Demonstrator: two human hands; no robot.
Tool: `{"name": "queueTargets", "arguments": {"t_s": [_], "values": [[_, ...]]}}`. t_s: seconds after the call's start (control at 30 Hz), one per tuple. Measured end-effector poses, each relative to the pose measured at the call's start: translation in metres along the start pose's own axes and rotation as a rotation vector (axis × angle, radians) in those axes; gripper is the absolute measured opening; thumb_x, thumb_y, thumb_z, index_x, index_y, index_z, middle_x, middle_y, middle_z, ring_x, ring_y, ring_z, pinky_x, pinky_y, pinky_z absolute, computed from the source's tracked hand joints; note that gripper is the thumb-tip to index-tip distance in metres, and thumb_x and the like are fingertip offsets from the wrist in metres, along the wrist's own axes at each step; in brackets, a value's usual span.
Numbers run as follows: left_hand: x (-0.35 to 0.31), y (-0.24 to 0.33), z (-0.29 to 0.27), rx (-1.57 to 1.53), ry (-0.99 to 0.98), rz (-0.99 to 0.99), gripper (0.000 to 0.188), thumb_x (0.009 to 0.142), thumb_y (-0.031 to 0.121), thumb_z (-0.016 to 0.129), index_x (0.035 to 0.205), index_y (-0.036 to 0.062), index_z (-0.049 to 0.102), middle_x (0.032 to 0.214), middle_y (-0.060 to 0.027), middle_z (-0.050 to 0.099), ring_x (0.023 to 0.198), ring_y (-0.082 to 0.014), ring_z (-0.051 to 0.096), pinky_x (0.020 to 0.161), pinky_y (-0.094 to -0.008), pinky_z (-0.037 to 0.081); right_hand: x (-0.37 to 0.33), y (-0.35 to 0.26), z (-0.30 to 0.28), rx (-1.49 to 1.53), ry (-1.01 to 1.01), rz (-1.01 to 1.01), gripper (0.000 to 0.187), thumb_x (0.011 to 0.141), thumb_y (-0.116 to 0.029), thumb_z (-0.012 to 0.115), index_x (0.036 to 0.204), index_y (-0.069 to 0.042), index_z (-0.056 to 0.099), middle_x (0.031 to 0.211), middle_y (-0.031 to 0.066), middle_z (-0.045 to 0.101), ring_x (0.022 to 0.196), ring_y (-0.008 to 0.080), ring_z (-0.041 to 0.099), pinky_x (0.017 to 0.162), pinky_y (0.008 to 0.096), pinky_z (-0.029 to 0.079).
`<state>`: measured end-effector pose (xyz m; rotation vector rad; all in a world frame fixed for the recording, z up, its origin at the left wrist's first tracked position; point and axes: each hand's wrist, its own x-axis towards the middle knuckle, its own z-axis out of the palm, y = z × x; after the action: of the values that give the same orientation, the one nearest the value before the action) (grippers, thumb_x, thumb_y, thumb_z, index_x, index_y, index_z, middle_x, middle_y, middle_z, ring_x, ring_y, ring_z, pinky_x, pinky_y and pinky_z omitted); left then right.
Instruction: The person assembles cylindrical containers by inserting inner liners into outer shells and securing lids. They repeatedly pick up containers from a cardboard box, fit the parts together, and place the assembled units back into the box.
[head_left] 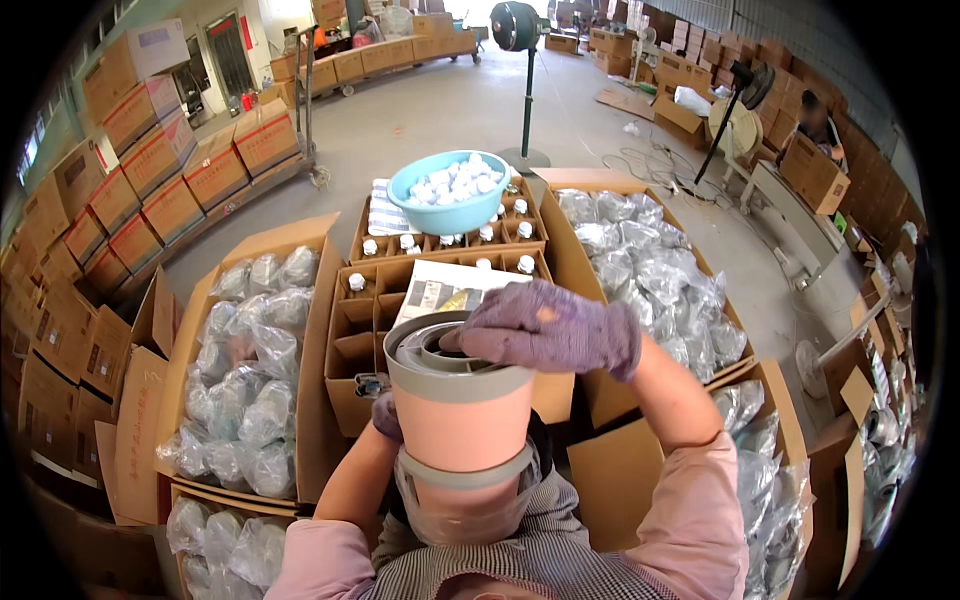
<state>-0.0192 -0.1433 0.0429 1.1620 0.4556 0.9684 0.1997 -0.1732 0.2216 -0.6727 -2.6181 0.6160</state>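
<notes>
Holding the mauve-gloved right hand (550, 325) on the top of a pink round container (460, 420) with a wide grey rim. Bending its fingers (490, 343), close together, over the rim, with the tips turned down into the opening; cannot tell for sure whether gripping the grey ring (412, 347) inside. Placing the mauve-gloved left hand (387, 415) at the left side of this container; cannot tell the state of its fingers, mostly hidden behind the pink wall. Having the container in the near middle, directly over a second pink container (465, 497), also grey-rimmed and wrapped in clear thin plastic. Finding just beyond a brown divided cardboard box (345, 410) with white-capped bottles (357, 283) and a pale printed paper sheet (430, 287). Farther, seeing a turquoise round plastic basin (445, 218) full of small white pieces (455, 182), set on another divided box (517, 247). Having on the left and on the right open brown boxes (318, 380) of things wrapped in clear plastic (640, 255). Seeing far off, in the middle, a dark green standing fan (514, 27), and at the far right a person (818, 130) beside a brown carton (815, 172).
</notes>
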Motion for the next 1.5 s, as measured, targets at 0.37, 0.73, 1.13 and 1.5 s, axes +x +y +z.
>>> {"name": "queueTargets", "arguments": {"t_s": [0.37, 0.73, 1.13, 1.5], "values": [[-0.075, 0.011, 0.035, 1.182, -0.106, 0.649, 0.062, 0.099, 0.026, 0.057, 0.146, -0.0071, 0.033, 0.132, -0.0206, 0.060, 0.112, -0.0329, 0.063, 0.094, -0.0407, 0.051, -0.041, -0.014, 0.000, 0.223, 0.027, -0.014, 0.042, 0.081, -0.026, 0.078, 0.113, 0.001, 0.071, 0.106, 0.0129, 0.073, 0.095, 0.0201, 0.070, 0.086, 0.0321, 0.055], [-0.137, 0.059, -0.045, 0.970, -0.489, 0.079, 0.032, 0.073, 0.023, 0.085, 0.099, 0.0076, 0.075, 0.161, -0.0236, 0.024, 0.149, -0.0452, 0.018, 0.121, -0.0550, 0.018, -0.038, 0.039, 0.031, 0.453, 0.264, 0.250, 0.030, 0.098, -0.010, 0.051, 0.122, -0.002, 0.067, 0.108, 0.0082, 0.072, 0.102, 0.0172, 0.065, 0.095, 0.0286, 0.050], [0.025, 0.145, 0.012, 0.342, 0.384, 0.490, 0.025, 0.090, 0.020, 0.070, 0.102, -0.0002, 0.065, 0.142, -0.0144, 0.054, 0.116, -0.0235, 0.058, 0.101, -0.0381, 0.048, -0.006, -0.032, 0.054, -0.035, 0.316, 0.405, 0.074, 0.088, -0.062, 0.061, 0.125, 0.002, 0.061, 0.110, 0.0215, 0.068, 0.105, 0.0338, 0.065, 0.100, 0.0389, 0.047], [-0.137, 0.010, -0.026, 1.149, -0.175, 0.184, 0.053, 0.099, 0.013, 0.054, 0.146, -0.0087, 0.040, 0.154, -0.0200, 0.038, 0.142, -0.0313, 0.038, 0.116, -0.0386, 0.032, -0.097, -0.003, 0.128, 0.395, 1.505, 0.287, 0.029, 0.095, -0.029, 0.063, 0.091, -0.002, 0.071, 0.080, 0.0056, 0.065, 0.080, 0.0163, 0.061, 0.074, 0.0337, 0.049]]}}
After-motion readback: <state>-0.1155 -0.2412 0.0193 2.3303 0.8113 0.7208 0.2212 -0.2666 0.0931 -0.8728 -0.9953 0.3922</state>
